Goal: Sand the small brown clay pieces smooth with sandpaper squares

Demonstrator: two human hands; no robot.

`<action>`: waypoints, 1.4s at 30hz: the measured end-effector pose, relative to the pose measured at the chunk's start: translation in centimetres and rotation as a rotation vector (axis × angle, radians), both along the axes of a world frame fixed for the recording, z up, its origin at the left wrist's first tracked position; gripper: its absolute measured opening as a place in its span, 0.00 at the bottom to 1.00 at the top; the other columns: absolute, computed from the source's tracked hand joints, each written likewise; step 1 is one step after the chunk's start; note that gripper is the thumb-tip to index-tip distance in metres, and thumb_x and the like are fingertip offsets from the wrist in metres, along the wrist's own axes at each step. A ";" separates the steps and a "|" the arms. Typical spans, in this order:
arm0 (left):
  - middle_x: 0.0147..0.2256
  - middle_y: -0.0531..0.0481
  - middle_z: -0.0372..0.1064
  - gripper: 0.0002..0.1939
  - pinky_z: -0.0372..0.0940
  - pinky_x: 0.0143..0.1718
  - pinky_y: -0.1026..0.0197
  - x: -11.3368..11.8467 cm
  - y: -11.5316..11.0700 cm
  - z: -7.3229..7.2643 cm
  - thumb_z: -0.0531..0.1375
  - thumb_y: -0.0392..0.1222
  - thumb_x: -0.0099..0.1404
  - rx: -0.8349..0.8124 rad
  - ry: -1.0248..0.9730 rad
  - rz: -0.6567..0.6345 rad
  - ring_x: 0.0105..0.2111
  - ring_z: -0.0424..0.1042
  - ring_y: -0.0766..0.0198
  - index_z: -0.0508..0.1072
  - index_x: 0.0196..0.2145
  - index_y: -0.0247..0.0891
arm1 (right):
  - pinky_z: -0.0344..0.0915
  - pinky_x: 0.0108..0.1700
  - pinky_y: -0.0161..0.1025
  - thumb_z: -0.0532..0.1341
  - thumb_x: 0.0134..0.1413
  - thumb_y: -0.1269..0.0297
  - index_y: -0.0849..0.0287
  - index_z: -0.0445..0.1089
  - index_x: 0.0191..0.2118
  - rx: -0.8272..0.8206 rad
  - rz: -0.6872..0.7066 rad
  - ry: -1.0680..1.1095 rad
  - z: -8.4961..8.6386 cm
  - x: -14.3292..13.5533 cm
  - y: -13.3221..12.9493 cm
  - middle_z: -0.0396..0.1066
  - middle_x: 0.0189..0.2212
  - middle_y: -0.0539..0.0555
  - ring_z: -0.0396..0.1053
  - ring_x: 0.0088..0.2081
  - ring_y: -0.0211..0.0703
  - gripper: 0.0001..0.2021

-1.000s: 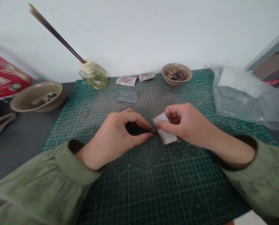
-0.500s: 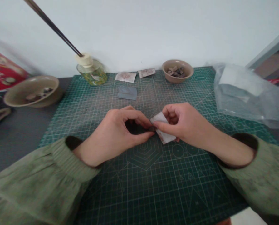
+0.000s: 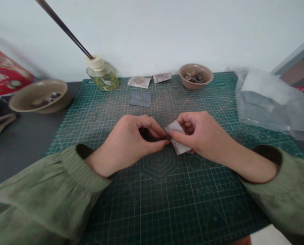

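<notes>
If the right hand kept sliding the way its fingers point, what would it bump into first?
The right hand, pinching a small white packet, points toward the left hand. Their fingertips already meet, so it would likely hit that hand first.

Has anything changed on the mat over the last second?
Hardly anything. The left hand and right hand stay pinched together at the small white packet over the cutting mat; nothing was picked up or let go. Only the view shifted slightly.
</notes>
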State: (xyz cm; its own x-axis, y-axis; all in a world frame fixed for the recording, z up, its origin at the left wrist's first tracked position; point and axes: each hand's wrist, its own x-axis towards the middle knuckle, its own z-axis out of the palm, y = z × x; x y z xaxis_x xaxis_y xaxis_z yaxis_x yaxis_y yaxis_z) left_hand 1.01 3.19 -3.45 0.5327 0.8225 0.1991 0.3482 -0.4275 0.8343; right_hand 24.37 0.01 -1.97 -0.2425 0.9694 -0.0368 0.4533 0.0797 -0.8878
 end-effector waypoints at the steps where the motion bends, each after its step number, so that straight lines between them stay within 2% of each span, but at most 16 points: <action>1: 0.29 0.51 0.83 0.07 0.67 0.27 0.61 0.0 0.0 0.0 0.77 0.44 0.63 -0.001 0.000 0.002 0.27 0.79 0.60 0.86 0.34 0.42 | 0.61 0.22 0.34 0.71 0.61 0.64 0.57 0.75 0.31 0.017 0.000 -0.012 0.1 -0.1 0.0 0.78 0.23 0.51 0.74 0.23 0.40 0.08; 10: 0.35 0.52 0.81 0.07 0.68 0.35 0.60 -0.1 0.0 0.5 0.76 0.40 0.62 0.120 0.103 -0.021 0.33 0.77 0.62 0.86 0.38 0.43 | 0.57 0.24 0.35 0.69 0.61 0.64 0.57 0.71 0.28 0.052 0.013 -0.063 0.2 0.1 0.0 0.74 0.21 0.49 0.69 0.22 0.38 0.11; 18: 0.35 0.55 0.80 0.05 0.68 0.34 0.61 0.1 -0.4 0.9 0.75 0.39 0.63 0.059 0.140 0.034 0.33 0.77 0.66 0.86 0.38 0.44 | 0.56 0.26 0.35 0.69 0.60 0.65 0.58 0.70 0.28 0.081 0.022 -0.086 0.4 0.1 0.3 0.73 0.20 0.48 0.67 0.23 0.36 0.11; 24: 0.35 0.56 0.79 0.05 0.68 0.35 0.61 0.1 -0.4 0.9 0.75 0.39 0.62 0.044 0.129 0.031 0.33 0.76 0.66 0.87 0.37 0.45 | 0.55 0.25 0.35 0.69 0.60 0.66 0.58 0.69 0.26 0.090 0.036 -0.104 0.7 0.0 0.3 0.72 0.19 0.47 0.66 0.21 0.35 0.12; 28: 0.34 0.56 0.79 0.05 0.66 0.33 0.61 0.1 -0.4 0.9 0.75 0.38 0.62 0.049 0.129 0.031 0.32 0.74 0.67 0.86 0.37 0.45 | 0.56 0.23 0.34 0.68 0.60 0.67 0.58 0.70 0.27 0.027 0.066 -0.070 0.6 0.1 0.2 0.72 0.19 0.46 0.67 0.20 0.34 0.11; 32: 0.33 0.56 0.79 0.05 0.66 0.34 0.60 0.2 -0.4 1.0 0.75 0.38 0.62 0.047 0.123 0.022 0.32 0.74 0.66 0.86 0.36 0.44 | 0.54 0.20 0.33 0.69 0.59 0.67 0.57 0.69 0.26 0.063 0.039 -0.087 0.5 0.1 0.2 0.71 0.17 0.46 0.65 0.17 0.33 0.12; 36: 0.33 0.57 0.79 0.05 0.65 0.33 0.60 0.3 -0.4 0.9 0.75 0.38 0.62 0.047 0.122 0.022 0.32 0.74 0.66 0.86 0.37 0.45 | 0.56 0.19 0.32 0.68 0.60 0.67 0.58 0.70 0.27 -0.008 0.077 -0.054 0.6 0.2 0.3 0.73 0.17 0.46 0.67 0.16 0.34 0.11; 39: 0.33 0.56 0.80 0.04 0.65 0.34 0.59 0.3 -0.4 0.9 0.75 0.39 0.62 0.053 0.115 0.017 0.32 0.75 0.65 0.86 0.36 0.44 | 0.56 0.19 0.32 0.69 0.59 0.68 0.58 0.70 0.27 0.028 0.046 -0.071 0.7 0.2 0.3 0.73 0.18 0.47 0.68 0.16 0.34 0.11; 42: 0.32 0.56 0.79 0.04 0.65 0.35 0.58 0.3 -0.4 1.0 0.75 0.38 0.62 0.060 0.120 0.018 0.31 0.74 0.65 0.86 0.35 0.44 | 0.57 0.18 0.33 0.68 0.60 0.67 0.58 0.71 0.28 -0.038 0.080 -0.033 0.7 0.1 0.3 0.75 0.19 0.47 0.68 0.16 0.35 0.10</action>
